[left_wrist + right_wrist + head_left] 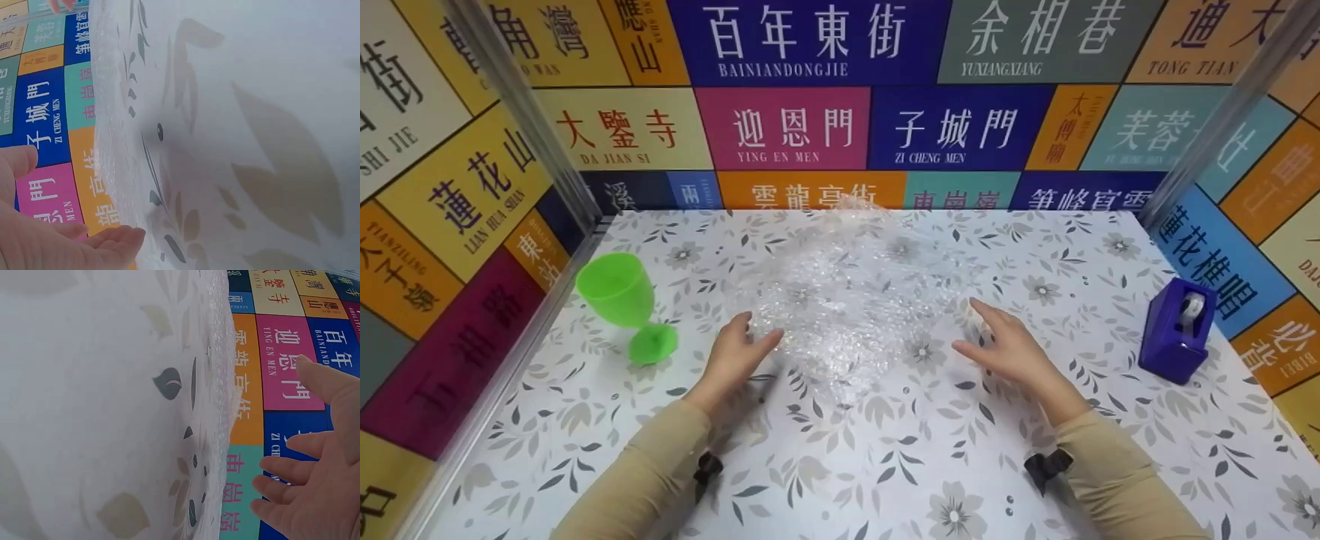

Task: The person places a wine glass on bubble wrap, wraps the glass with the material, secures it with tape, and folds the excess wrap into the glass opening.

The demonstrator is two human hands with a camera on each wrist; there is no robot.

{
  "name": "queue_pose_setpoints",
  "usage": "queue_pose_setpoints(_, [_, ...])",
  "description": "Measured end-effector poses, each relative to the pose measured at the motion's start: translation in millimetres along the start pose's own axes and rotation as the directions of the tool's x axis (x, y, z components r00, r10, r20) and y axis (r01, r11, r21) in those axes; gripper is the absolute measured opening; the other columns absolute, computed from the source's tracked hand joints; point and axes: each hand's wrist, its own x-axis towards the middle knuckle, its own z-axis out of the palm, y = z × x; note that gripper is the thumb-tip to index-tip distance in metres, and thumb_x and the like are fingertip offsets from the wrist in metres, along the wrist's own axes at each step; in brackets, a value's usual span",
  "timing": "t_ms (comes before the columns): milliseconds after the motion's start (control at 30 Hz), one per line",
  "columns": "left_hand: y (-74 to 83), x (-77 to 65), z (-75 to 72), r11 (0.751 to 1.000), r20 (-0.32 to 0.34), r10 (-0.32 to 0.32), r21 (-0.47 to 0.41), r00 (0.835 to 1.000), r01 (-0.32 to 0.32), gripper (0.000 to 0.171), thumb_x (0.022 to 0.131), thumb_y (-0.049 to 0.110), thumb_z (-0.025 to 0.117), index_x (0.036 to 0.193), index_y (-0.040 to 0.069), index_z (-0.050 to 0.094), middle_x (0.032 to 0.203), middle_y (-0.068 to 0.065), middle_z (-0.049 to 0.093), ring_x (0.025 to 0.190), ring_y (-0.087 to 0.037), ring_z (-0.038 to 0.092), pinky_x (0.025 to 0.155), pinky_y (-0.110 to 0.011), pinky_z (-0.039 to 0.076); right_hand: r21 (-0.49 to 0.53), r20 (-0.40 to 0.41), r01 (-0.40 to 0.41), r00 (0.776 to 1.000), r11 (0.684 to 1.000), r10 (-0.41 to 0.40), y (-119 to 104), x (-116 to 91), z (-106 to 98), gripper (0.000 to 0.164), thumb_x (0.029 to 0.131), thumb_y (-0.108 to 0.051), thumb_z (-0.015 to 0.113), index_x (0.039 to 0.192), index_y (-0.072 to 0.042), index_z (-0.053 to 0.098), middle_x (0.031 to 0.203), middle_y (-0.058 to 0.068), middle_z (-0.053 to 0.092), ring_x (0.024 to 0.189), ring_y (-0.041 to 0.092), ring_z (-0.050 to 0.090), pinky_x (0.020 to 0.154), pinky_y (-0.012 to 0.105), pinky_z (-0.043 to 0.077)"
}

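A clear sheet of bubble wrap (855,307) lies spread over the middle of the table, its far corner reaching the back edge. My left hand (739,356) is held beside its left edge, thumb and fingers apart. On the other side, my right hand (1009,352) hovers near the right edge with its fingers spread. Both hands hold nothing. In the right wrist view, the right hand (315,472) shows separated fingers next to the low ridge of bubble wrap (222,382). The left wrist view has the left hand (67,242) with relaxed fingers near the wrap.
A green plastic goblet (619,289) stands on the table's left side. Toward the right edge sits a purple tape dispenser (1177,330) with a roll in it. Panels with printed characters (780,127) wall the back and sides of the flower-patterned table (877,480).
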Motion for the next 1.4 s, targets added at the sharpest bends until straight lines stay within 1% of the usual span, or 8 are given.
queue_pose_setpoints(333, [-11.0, -2.8, -1.2, 0.979, 0.014, -0.141, -0.146, 0.99, 0.141, 0.068, 0.093, 0.027, 0.067, 0.138, -0.016, 0.039, 0.124, -0.032, 0.058, 0.104, -0.038, 0.065, 0.091, -0.043, 0.054, 0.06, -0.011, -0.006, 1.0, 0.998, 0.006, 2, 2, 1, 0.08, 0.094, -0.037, 0.068, 0.153, 0.001, 0.03, 0.15, 0.029, 0.037, 0.137, 0.047, 0.033, 0.112, 0.06, 0.028])
queue_pose_setpoints(433, [-12.5, -2.8, 0.4, 0.946, 0.061, -0.197, -0.25, 0.979, 0.206, 0.066, 0.094, 0.022, 0.066, 0.137, -0.018, 0.036, 0.121, -0.034, 0.059, 0.096, -0.035, 0.069, 0.086, -0.038, 0.057, 0.075, -0.012, -0.015, 1.0, 0.997, 0.016, 2, 2, 3, 0.08, 0.094, -0.037, 0.067, 0.153, 0.001, 0.03, 0.15, 0.028, 0.037, 0.138, 0.047, 0.032, 0.112, 0.06, 0.028])
queue_pose_setpoints(567, [-13.0, -2.4, 4.5, 0.875, 0.11, -0.242, -0.405, 0.964, 0.266, 0.067, 0.094, 0.014, 0.066, 0.139, -0.02, 0.03, 0.122, -0.036, 0.056, 0.088, -0.032, 0.072, 0.082, -0.035, 0.059, 0.092, -0.009, -0.019, 1.0, 0.996, 0.02, 2, 5, 5, 0.08, 0.095, -0.038, 0.067, 0.153, 0.0, 0.029, 0.151, 0.027, 0.037, 0.138, 0.046, 0.033, 0.112, 0.06, 0.028])
queue_pose_setpoints(700, [-12.6, -1.2, 8.0, 0.824, 0.139, -0.277, -0.475, 0.951, 0.31, 0.071, 0.093, 0.011, 0.067, 0.143, -0.017, 0.024, 0.114, -0.032, 0.063, 0.082, -0.028, 0.072, 0.077, -0.035, 0.06, 0.111, -0.002, -0.019, 1.0, 0.994, 0.02, 2, 8, 6, 0.08, 0.096, -0.04, 0.065, 0.154, 0.0, 0.028, 0.151, 0.027, 0.037, 0.138, 0.046, 0.033, 0.113, 0.06, 0.027])
queue_pose_setpoints(1000, [-10.7, 3.3, 14.8, 0.772, 0.153, -0.33, -0.525, 0.931, 0.36, 0.074, 0.092, 0.007, 0.068, 0.147, -0.013, 0.021, 0.101, -0.027, 0.068, 0.078, -0.028, 0.072, 0.07, -0.034, 0.061, 0.148, 0.006, -0.029, 1.0, 0.988, 0.029, -2, 16, 10, 0.08, 0.096, -0.041, 0.064, 0.154, 0.001, 0.028, 0.15, 0.028, 0.037, 0.138, 0.046, 0.034, 0.114, 0.058, 0.027])
queue_pose_setpoints(1167, [-9.5, 5.5, 20.7, 0.727, 0.143, -0.347, -0.583, 0.927, 0.362, 0.073, 0.091, 0.002, 0.067, 0.146, -0.013, 0.022, 0.096, -0.027, 0.068, 0.076, -0.028, 0.072, 0.069, -0.035, 0.062, 0.162, -0.012, -0.02, 1.0, 0.987, 0.023, -1, 21, 10, 0.077, 0.097, -0.036, 0.064, 0.152, 0.004, 0.029, 0.149, 0.03, 0.038, 0.137, 0.045, 0.035, 0.115, 0.056, 0.028])
queue_pose_setpoints(1267, [-8.7, 7.8, 24.2, 0.721, 0.124, -0.347, -0.599, 0.929, 0.349, 0.073, 0.089, -0.002, 0.065, 0.147, -0.012, 0.021, 0.093, -0.026, 0.067, 0.071, -0.026, 0.072, 0.067, -0.035, 0.062, 0.173, -0.027, -0.02, 0.999, 0.985, 0.025, 0, 25, 9, 0.076, 0.097, -0.033, 0.065, 0.151, 0.005, 0.029, 0.148, 0.03, 0.038, 0.137, 0.045, 0.035, 0.114, 0.056, 0.028])
queue_pose_setpoints(1400, [-8.3, 11.2, 28.3, 0.752, 0.072, -0.336, -0.58, 0.939, 0.314, 0.073, 0.086, -0.006, 0.063, 0.146, -0.01, 0.022, 0.091, -0.025, 0.066, 0.063, -0.023, 0.07, 0.063, -0.033, 0.061, 0.19, -0.044, -0.029, 0.998, 0.981, 0.038, 3, 31, 6, 0.074, 0.096, -0.03, 0.066, 0.15, 0.007, 0.03, 0.148, 0.03, 0.039, 0.137, 0.044, 0.036, 0.114, 0.055, 0.029])
